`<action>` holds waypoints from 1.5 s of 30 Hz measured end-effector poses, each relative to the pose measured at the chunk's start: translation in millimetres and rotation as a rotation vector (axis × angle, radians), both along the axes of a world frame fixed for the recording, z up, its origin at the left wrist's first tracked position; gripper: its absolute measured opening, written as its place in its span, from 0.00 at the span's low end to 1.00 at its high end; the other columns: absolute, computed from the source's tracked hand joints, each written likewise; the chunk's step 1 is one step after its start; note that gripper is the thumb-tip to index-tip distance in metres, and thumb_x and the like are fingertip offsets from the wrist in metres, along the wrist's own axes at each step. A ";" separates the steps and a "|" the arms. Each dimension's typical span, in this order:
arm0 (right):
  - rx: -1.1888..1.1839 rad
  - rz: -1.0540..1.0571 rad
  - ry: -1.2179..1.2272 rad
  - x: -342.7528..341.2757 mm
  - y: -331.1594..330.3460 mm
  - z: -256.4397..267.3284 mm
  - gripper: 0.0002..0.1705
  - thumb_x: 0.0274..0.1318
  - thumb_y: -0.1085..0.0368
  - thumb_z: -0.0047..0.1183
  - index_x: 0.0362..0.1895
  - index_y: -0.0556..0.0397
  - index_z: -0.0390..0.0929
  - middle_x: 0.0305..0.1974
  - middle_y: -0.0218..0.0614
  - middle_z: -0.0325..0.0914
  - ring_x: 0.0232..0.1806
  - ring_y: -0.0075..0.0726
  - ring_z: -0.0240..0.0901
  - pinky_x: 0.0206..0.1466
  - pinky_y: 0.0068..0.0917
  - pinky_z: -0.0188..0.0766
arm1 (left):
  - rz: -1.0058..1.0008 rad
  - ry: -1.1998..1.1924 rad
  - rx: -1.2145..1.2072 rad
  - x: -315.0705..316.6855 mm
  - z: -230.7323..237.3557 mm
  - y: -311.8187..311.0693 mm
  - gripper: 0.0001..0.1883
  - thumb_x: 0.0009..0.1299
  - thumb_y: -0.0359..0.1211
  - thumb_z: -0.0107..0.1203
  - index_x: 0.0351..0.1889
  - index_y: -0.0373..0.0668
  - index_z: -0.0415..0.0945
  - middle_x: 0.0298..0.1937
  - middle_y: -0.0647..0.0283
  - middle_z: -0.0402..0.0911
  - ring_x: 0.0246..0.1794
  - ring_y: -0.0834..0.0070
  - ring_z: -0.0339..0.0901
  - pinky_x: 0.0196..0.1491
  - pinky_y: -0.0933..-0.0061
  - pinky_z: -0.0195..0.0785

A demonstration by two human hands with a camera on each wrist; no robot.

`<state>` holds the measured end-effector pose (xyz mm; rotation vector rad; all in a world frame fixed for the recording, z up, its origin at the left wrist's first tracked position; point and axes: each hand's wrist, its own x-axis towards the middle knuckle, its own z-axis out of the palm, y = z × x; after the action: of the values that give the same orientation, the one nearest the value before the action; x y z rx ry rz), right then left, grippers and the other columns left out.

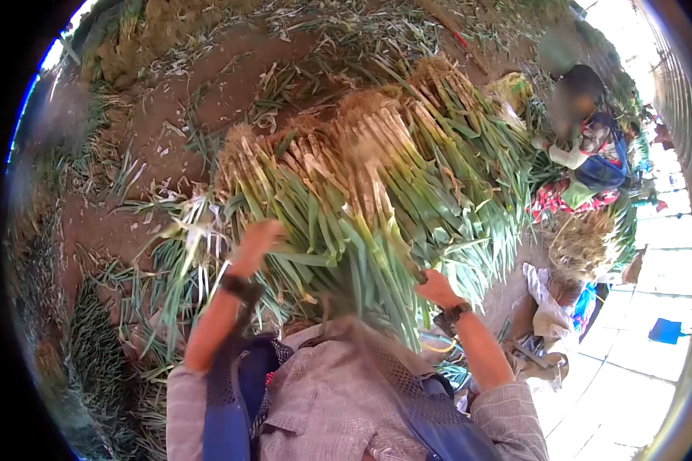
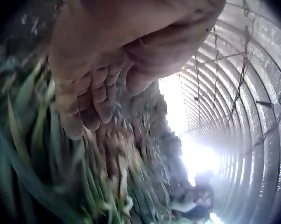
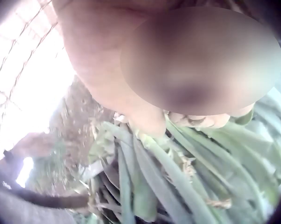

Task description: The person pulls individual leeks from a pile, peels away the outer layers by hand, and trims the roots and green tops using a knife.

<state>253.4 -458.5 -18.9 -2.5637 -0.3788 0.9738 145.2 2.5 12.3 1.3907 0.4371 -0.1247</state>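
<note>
A broad heap of leeks [image 1: 415,177] lies in front of me, roots pointing away and green leaves toward my body. My left hand [image 1: 260,244], blurred, hovers over the heap's left side. In the left wrist view its fingers [image 2: 87,105] hang loosely bent, with nothing in them. At the heap's near right side my right hand [image 1: 438,288] grips leek leaves. The right wrist view shows the thumb and curled fingers around green leek leaves [image 3: 178,172], much of the grip covered by a blurred oval.
Another person [image 1: 592,142] sits at the right beyond the heap. Loose leaves and trimmings [image 1: 181,261] litter the soil on the left. A pale cloth bag [image 1: 550,307] lies near my right arm. Ribbed curved roofing [image 2: 252,107] rises alongside.
</note>
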 end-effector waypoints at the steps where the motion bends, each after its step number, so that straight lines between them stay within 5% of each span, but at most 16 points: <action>1: 0.054 -0.127 0.002 -3.6 2.6 1.2 0.26 0.43 0.57 0.61 0.47 0.60 0.79 0.33 0.50 0.81 0.36 0.48 0.79 0.42 0.38 0.73 | -0.044 0.117 0.009 21.8 -1.4 -41.5 0.26 0.72 0.51 0.51 0.52 0.35 0.73 0.47 0.54 0.79 0.50 0.64 0.79 0.49 0.61 0.77; 3: 0.141 -0.252 -0.054 -9.5 -3.1 -7.1 0.26 0.43 0.57 0.61 0.47 0.58 0.79 0.30 0.47 0.79 0.33 0.45 0.76 0.39 0.38 0.71 | -0.094 0.142 -0.156 55.0 -36.9 -99.7 0.26 0.73 0.47 0.53 0.56 0.33 0.70 0.51 0.53 0.78 0.51 0.63 0.78 0.50 0.60 0.76; 5: 0.126 -0.160 0.042 -18.5 -5.0 10.5 0.26 0.43 0.57 0.61 0.47 0.58 0.79 0.29 0.45 0.78 0.31 0.43 0.74 0.38 0.39 0.70 | -0.009 0.220 -0.078 78.6 -68.7 -150.6 0.14 0.70 0.40 0.55 0.41 0.37 0.75 0.36 0.63 0.79 0.36 0.73 0.79 0.38 0.66 0.75; 8: 0.234 -0.122 0.047 -27.8 -16.7 5.9 0.24 0.44 0.57 0.62 0.45 0.58 0.79 0.26 0.39 0.76 0.27 0.39 0.69 0.33 0.39 0.66 | -0.012 0.247 -0.036 101.4 -84.2 -175.5 0.12 0.68 0.37 0.55 0.40 0.37 0.75 0.34 0.64 0.78 0.33 0.74 0.78 0.37 0.70 0.73; 10: 0.258 -0.306 0.023 -35.3 -26.4 0.6 0.23 0.44 0.57 0.61 0.44 0.58 0.79 0.26 0.39 0.76 0.28 0.38 0.70 0.34 0.36 0.67 | -0.056 0.253 -0.024 113.2 -87.0 -183.2 0.14 0.67 0.36 0.55 0.45 0.35 0.76 0.37 0.61 0.79 0.34 0.74 0.78 0.36 0.70 0.71; 14: 0.289 -0.328 0.059 -48.4 -41.7 -12.4 0.22 0.44 0.59 0.62 0.44 0.57 0.79 0.29 0.46 0.79 0.29 0.43 0.73 0.36 0.39 0.70 | -0.171 0.203 0.110 134.4 -87.9 -197.5 0.27 0.68 0.35 0.54 0.63 0.29 0.67 0.49 0.54 0.79 0.47 0.73 0.79 0.38 0.70 0.73; 16: 0.281 -0.332 0.072 -47.4 -45.4 -13.6 0.21 0.44 0.58 0.62 0.42 0.57 0.79 0.28 0.46 0.78 0.28 0.44 0.72 0.34 0.40 0.70 | -0.155 0.232 -0.140 140.6 -79.2 -213.9 0.29 0.68 0.36 0.54 0.64 0.28 0.65 0.53 0.52 0.79 0.52 0.70 0.77 0.40 0.68 0.73; 17: 0.287 -0.345 0.096 -49.5 -49.7 -21.5 0.21 0.45 0.57 0.63 0.42 0.58 0.79 0.27 0.43 0.78 0.29 0.40 0.72 0.35 0.38 0.70 | -0.055 0.236 -0.085 143.7 -81.2 -236.3 0.22 0.65 0.35 0.53 0.52 0.28 0.74 0.44 0.49 0.82 0.46 0.63 0.80 0.39 0.64 0.72; 18: 0.289 -0.349 0.105 -49.9 -51.8 -25.2 0.21 0.45 0.57 0.63 0.41 0.59 0.78 0.26 0.41 0.77 0.29 0.36 0.71 0.36 0.36 0.69 | -0.060 0.248 -0.079 144.7 -95.3 -238.8 0.22 0.65 0.35 0.53 0.52 0.28 0.74 0.44 0.49 0.82 0.46 0.63 0.80 0.39 0.64 0.72; 20: 0.286 -0.327 0.141 -46.8 -54.1 -23.6 0.20 0.45 0.57 0.63 0.38 0.58 0.77 0.25 0.40 0.76 0.28 0.35 0.71 0.34 0.36 0.69 | -0.245 0.296 0.394 146.1 -132.1 -244.0 0.13 0.61 0.34 0.52 0.35 0.30 0.77 0.31 0.46 0.81 0.36 0.56 0.81 0.37 0.60 0.70; 21: 0.281 -0.297 0.163 -44.8 -54.5 -21.1 0.19 0.45 0.58 0.64 0.36 0.58 0.77 0.24 0.39 0.75 0.27 0.34 0.70 0.33 0.35 0.68 | -0.124 0.260 0.357 147.0 -108.0 -249.1 0.10 0.58 0.32 0.52 0.25 0.32 0.75 0.21 0.45 0.77 0.28 0.52 0.78 0.34 0.58 0.69; 29: 0.361 -0.347 0.154 -37.6 -64.0 -22.4 0.18 0.47 0.57 0.64 0.33 0.57 0.74 0.23 0.37 0.72 0.24 0.34 0.66 0.29 0.37 0.63 | -0.148 0.399 0.283 144.4 -145.0 -256.5 0.12 0.63 0.33 0.54 0.25 0.32 0.73 0.18 0.55 0.71 0.20 0.60 0.71 0.28 0.55 0.63; 35: 0.387 -0.413 0.166 -38.8 -71.0 -18.1 0.17 0.47 0.58 0.64 0.34 0.56 0.73 0.21 0.37 0.69 0.24 0.31 0.63 0.28 0.35 0.62 | 0.138 0.500 0.161 158.9 -108.0 -284.5 0.14 0.65 0.36 0.62 0.28 0.33 0.73 0.24 0.66 0.71 0.21 0.77 0.64 0.24 0.62 0.55; 39: 0.436 -0.421 0.173 -39.4 -74.7 -26.3 0.17 0.47 0.58 0.63 0.34 0.56 0.73 0.20 0.36 0.68 0.24 0.29 0.62 0.28 0.34 0.62 | 0.321 0.603 0.120 177.6 -114.4 -288.3 0.19 0.62 0.35 0.65 0.45 0.32 0.72 0.31 0.63 0.73 0.24 0.76 0.67 0.24 0.65 0.59; 43: 0.448 -0.446 0.158 -29.1 -74.1 -26.0 0.17 0.47 0.58 0.63 0.34 0.56 0.73 0.20 0.36 0.68 0.24 0.29 0.63 0.28 0.35 0.62 | 0.391 0.643 -0.024 182.2 -114.3 -293.5 0.20 0.63 0.35 0.65 0.47 0.37 0.71 0.34 0.62 0.75 0.28 0.74 0.71 0.27 0.66 0.68; 45: 0.411 -0.404 0.120 -24.1 -74.5 -22.2 0.19 0.45 0.59 0.64 0.39 0.57 0.76 0.22 0.38 0.70 0.24 0.29 0.64 0.29 0.34 0.64 | 0.329 0.637 -0.173 181.2 -102.1 -291.0 0.23 0.72 0.40 0.57 0.60 0.37 0.67 0.52 0.57 0.73 0.41 0.62 0.75 0.40 0.51 0.72</action>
<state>229.3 -533.1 -41.1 -2.0866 -0.0167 0.7968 326.3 -288.5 -89.8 1.0704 1.1499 -0.3308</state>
